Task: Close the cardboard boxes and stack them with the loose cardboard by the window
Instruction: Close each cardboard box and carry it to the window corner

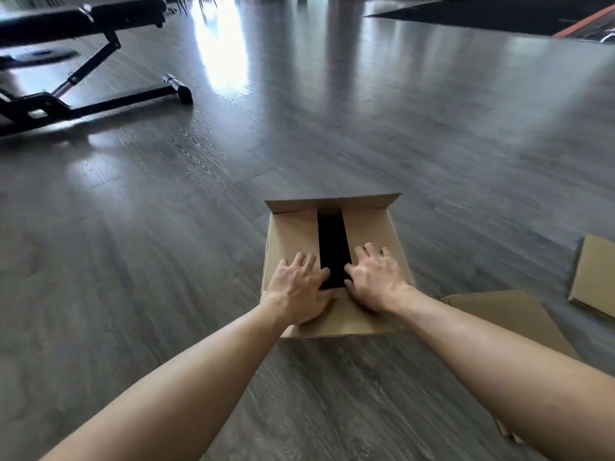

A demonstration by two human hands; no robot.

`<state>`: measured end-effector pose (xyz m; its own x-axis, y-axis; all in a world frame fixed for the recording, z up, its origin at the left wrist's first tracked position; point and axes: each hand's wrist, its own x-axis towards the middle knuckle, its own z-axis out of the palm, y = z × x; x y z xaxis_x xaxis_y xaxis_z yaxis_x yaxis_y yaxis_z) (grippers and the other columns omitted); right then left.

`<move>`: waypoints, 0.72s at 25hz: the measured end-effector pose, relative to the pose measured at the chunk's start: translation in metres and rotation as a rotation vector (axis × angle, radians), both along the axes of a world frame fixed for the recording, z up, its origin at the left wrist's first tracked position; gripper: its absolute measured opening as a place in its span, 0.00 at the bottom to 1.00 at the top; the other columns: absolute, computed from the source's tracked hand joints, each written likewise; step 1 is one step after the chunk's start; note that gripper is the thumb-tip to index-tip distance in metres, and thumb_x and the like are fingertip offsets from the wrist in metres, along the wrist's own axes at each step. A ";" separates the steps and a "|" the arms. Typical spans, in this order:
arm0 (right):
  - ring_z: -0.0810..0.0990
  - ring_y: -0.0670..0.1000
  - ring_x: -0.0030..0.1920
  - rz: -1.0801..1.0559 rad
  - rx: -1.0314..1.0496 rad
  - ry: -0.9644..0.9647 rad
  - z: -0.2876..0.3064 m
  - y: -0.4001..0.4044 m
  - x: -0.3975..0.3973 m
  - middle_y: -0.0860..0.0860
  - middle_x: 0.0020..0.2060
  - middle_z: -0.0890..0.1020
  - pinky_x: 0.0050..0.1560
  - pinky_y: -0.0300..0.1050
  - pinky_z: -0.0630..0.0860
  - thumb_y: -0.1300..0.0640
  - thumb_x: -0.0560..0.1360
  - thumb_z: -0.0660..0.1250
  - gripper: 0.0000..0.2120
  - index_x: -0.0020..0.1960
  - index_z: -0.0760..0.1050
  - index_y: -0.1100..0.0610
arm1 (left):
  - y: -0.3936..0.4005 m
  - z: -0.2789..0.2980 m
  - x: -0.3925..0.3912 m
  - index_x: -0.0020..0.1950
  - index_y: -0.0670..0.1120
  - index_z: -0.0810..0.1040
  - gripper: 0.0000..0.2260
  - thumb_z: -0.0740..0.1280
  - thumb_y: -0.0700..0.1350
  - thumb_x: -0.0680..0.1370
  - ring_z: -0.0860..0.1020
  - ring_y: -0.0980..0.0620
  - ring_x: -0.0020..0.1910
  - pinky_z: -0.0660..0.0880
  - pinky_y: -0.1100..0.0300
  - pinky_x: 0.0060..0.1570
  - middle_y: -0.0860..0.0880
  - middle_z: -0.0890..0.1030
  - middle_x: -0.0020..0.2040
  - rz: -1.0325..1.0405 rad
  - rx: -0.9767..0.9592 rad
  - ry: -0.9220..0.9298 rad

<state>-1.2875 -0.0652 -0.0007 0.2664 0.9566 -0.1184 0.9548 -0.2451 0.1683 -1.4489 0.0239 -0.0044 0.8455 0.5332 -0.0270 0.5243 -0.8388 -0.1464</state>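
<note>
From my head camera, one cardboard box (332, 267) sits on the grey wood floor (166, 261) straight ahead of me, directly under both hands. My left hand (299, 291) lies flat on the left top flap, fingers spread wide, thumb at the edge of the dark gap (332, 247) between the two flaps. My right hand (374, 281) lies flat on the right flap the same way, fingers splayed; neither grip is closed around anything, both only press down. The far flap (332, 203) stands up; the near flap lies under my wrists.

I count two loose cardboard pieces: one flat sheet (509, 314) just right of the box, partly behind my right forearm, and another (595, 277) farther right at the frame edge. One black workout bench (83, 61) stands far left, well apart.
</note>
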 end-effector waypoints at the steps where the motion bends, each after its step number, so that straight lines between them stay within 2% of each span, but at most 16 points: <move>1: 0.67 0.59 0.66 -0.006 0.053 -0.006 0.002 0.001 -0.001 0.58 0.66 0.71 0.63 0.58 0.67 0.46 0.79 0.59 0.17 0.64 0.74 0.51 | 0.002 0.003 0.000 0.66 0.53 0.70 0.23 0.55 0.65 0.78 0.69 0.45 0.64 0.68 0.47 0.56 0.45 0.72 0.65 -0.003 0.031 -0.032; 3: 0.72 0.59 0.61 -0.047 0.170 -0.030 0.009 -0.002 0.004 0.58 0.62 0.73 0.58 0.55 0.73 0.47 0.77 0.63 0.17 0.63 0.73 0.53 | 0.010 0.012 -0.004 0.64 0.50 0.70 0.25 0.58 0.66 0.76 0.72 0.44 0.61 0.69 0.47 0.55 0.45 0.74 0.62 0.030 0.118 -0.110; 5: 0.74 0.58 0.57 -0.126 0.295 -0.064 0.019 -0.008 0.019 0.58 0.58 0.75 0.54 0.53 0.74 0.46 0.76 0.65 0.18 0.60 0.74 0.56 | 0.024 0.022 -0.014 0.61 0.47 0.73 0.28 0.59 0.68 0.74 0.72 0.43 0.58 0.70 0.46 0.54 0.45 0.75 0.59 0.114 0.216 -0.214; 8: 0.73 0.59 0.56 -0.296 0.486 -0.097 0.031 -0.020 0.049 0.59 0.56 0.77 0.55 0.55 0.71 0.47 0.74 0.68 0.18 0.53 0.80 0.61 | 0.050 0.032 -0.036 0.58 0.43 0.77 0.28 0.62 0.67 0.74 0.70 0.41 0.62 0.65 0.42 0.61 0.43 0.73 0.62 0.335 0.315 -0.298; 10: 0.71 0.61 0.60 -0.409 0.555 -0.105 0.033 -0.030 0.069 0.59 0.59 0.77 0.59 0.57 0.68 0.47 0.72 0.70 0.19 0.52 0.81 0.63 | 0.066 0.035 -0.053 0.58 0.40 0.79 0.30 0.63 0.66 0.75 0.66 0.39 0.66 0.60 0.38 0.68 0.41 0.71 0.66 0.482 0.305 -0.329; 12: 0.65 0.61 0.69 -0.528 0.463 -0.100 0.028 -0.039 0.084 0.60 0.68 0.71 0.67 0.62 0.63 0.40 0.72 0.68 0.30 0.60 0.78 0.65 | 0.075 0.030 -0.068 0.66 0.40 0.77 0.37 0.59 0.70 0.75 0.60 0.39 0.72 0.51 0.35 0.72 0.40 0.65 0.73 0.612 0.249 -0.257; 13: 0.59 0.60 0.74 -0.579 0.354 -0.091 0.024 -0.042 0.088 0.60 0.73 0.66 0.71 0.64 0.56 0.34 0.73 0.64 0.38 0.67 0.74 0.66 | 0.077 0.024 -0.074 0.72 0.40 0.73 0.43 0.54 0.74 0.74 0.55 0.39 0.75 0.46 0.34 0.72 0.40 0.61 0.77 0.651 0.216 -0.179; 15: 0.46 0.58 0.79 -0.588 0.136 -0.040 0.011 -0.043 0.089 0.59 0.79 0.54 0.75 0.65 0.44 0.23 0.71 0.52 0.52 0.77 0.59 0.65 | 0.080 0.009 -0.079 0.81 0.42 0.57 0.54 0.43 0.81 0.69 0.44 0.40 0.79 0.36 0.36 0.73 0.41 0.49 0.82 0.644 0.082 -0.049; 16: 0.42 0.57 0.80 -0.557 0.060 0.026 0.003 -0.042 0.087 0.59 0.80 0.50 0.76 0.65 0.39 0.20 0.69 0.48 0.57 0.79 0.54 0.64 | 0.079 0.002 -0.079 0.82 0.43 0.50 0.58 0.40 0.83 0.65 0.39 0.40 0.80 0.32 0.37 0.72 0.41 0.44 0.82 0.614 -0.030 -0.014; 18: 0.39 0.57 0.80 -0.517 -0.045 0.257 -0.009 -0.039 0.077 0.60 0.80 0.44 0.77 0.63 0.38 0.15 0.62 0.45 0.64 0.81 0.47 0.61 | 0.074 -0.013 -0.073 0.82 0.47 0.41 0.62 0.38 0.86 0.60 0.35 0.40 0.80 0.31 0.38 0.74 0.42 0.38 0.82 0.558 -0.285 0.050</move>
